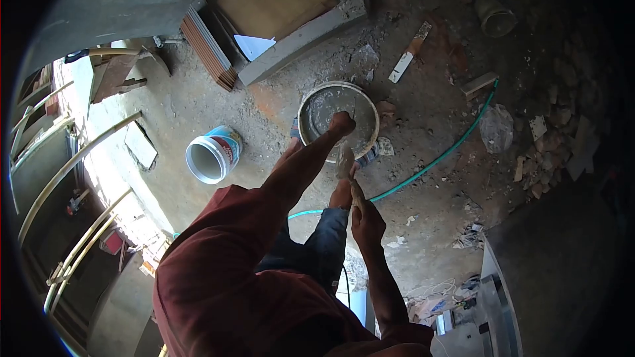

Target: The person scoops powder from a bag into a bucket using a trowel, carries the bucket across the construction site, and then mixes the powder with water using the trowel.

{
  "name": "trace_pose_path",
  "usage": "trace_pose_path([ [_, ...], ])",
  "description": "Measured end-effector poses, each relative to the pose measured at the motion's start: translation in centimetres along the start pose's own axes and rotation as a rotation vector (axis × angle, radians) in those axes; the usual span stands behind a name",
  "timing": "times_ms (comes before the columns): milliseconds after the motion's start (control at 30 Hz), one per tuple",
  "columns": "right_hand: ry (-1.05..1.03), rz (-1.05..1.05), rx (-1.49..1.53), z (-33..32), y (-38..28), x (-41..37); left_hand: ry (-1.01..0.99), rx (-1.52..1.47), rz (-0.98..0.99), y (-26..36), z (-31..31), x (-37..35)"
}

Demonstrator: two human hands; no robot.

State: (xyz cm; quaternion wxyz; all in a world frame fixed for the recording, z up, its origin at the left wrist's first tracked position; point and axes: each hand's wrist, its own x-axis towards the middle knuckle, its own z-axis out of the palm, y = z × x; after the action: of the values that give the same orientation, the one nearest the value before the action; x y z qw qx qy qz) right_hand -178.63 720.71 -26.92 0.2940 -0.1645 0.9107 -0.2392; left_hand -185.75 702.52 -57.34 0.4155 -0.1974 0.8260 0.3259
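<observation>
A round tub of wet grey mortar stands on the floor between my feet. My left hand is a closed fist over the mortar, with a thin dark line just beyond the knuckles; I cannot tell what it grips. Lower and to the right, my right hand is wrapped around the pale handle of a mortar-coated trowel. The trowel's grey blade points up toward the tub and overlaps its near rim in this view.
A white bucket lies tipped left of the tub. A green hose curves across the floor at right. Tiles lean by a concrete-edged frame. Rubble is heaped far right; bamboo poles stand left.
</observation>
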Motion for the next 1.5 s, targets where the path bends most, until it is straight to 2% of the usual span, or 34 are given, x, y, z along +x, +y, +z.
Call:
trace_pose_path([
  [67,0.009,0.004,0.066,-0.3,0.8,-1.4,0.004,0.001,-0.017,-0.4,0.1,0.0],
  [133,0.138,0.056,0.120,0.6,2.7,-2.5,-0.010,0.045,0.033,-0.7,0.3,0.3],
  [167,0.094,0.138,0.143,0.6,2.8,-1.9,-0.015,0.045,0.033,-0.9,0.8,0.3],
  [267,0.126,0.179,0.029,4.3,5.0,0.9,0.028,-0.012,0.023,-1.1,0.8,0.7],
  [367,0.093,0.197,-0.029,8.0,5.6,4.5,0.025,0.070,0.021,-0.1,0.6,-0.7],
  [433,0.199,0.063,-0.055,9.7,4.8,5.8,0.001,-0.214,-0.223,1.8,-1.7,-2.9],
  [467,0.197,0.067,-0.056,9.5,4.1,5.5,-0.004,-0.214,-0.223,1.4,-1.5,-2.9],
  [533,0.075,0.051,-0.056,7.7,1.9,5.0,-0.007,0.132,0.038,0.4,-0.8,-2.3],
  [567,0.063,0.112,0.022,6.7,0.7,4.6,-0.007,0.130,0.042,0.0,0.1,-1.7],
  [633,0.036,0.114,0.059,4.3,-1.0,3.2,0.113,-0.080,-0.137,-1.2,2.1,-0.4],
  [667,0.007,0.118,0.099,3.6,-1.4,2.3,0.115,-0.083,-0.139,-1.6,2.8,0.0],
  [733,0.029,0.066,0.109,2.7,-0.8,-0.4,0.123,0.110,0.019,-1.9,3.7,0.5],
  [800,0.054,0.010,0.122,1.9,0.3,-2.1,0.113,0.110,0.021,-2.3,3.8,0.9],
  [867,0.199,0.085,0.310,1.2,1.5,-3.2,0.099,0.108,0.025,-2.5,3.6,0.6],
  [933,0.092,0.595,0.597,1.4,2.3,-3.2,-0.010,-0.089,-0.017,-2.0,2.0,-0.1],
  [967,0.035,0.771,0.745,1.3,2.4,-2.0,-0.007,-0.087,-0.015,-1.8,1.3,-0.5],
  [1000,0.038,0.771,0.747,1.8,2.5,-1.1,-0.002,-0.136,-0.055,-1.6,1.0,-1.0],
  [1067,0.035,0.853,1.157,4.3,3.3,0.3,-0.002,-0.183,-0.093,-1.6,1.3,-1.2],
  [1133,-0.053,0.754,1.554,7.3,3.9,3.1,0.015,-0.117,-0.077,-2.5,2.9,-0.2],
  [1200,-0.016,0.860,1.773,11.7,4.4,5.1,0.004,-0.231,-0.123,-1.7,2.2,-1.1],
  [1233,-0.017,0.861,1.776,12.4,3.4,6.2,-0.008,-0.349,-0.167,-1.0,1.5,-1.8],
  [1333,-0.038,0.884,1.693,12.7,0.9,7.0,0.058,-0.432,-0.221,2.2,-2.5,-5.9],
  [1367,-0.065,0.872,1.698,12.1,0.3,7.1,0.060,-0.431,-0.218,1.2,-1.2,-4.6],
  [1433,-0.124,0.818,1.735,12.1,0.2,6.4,0.142,-0.168,-0.139,-1.6,2.9,-1.2],
  [1500,-0.115,0.785,1.672,10.8,-1.4,5.6,0.118,-0.231,-0.196,-0.9,1.6,-1.4],
])
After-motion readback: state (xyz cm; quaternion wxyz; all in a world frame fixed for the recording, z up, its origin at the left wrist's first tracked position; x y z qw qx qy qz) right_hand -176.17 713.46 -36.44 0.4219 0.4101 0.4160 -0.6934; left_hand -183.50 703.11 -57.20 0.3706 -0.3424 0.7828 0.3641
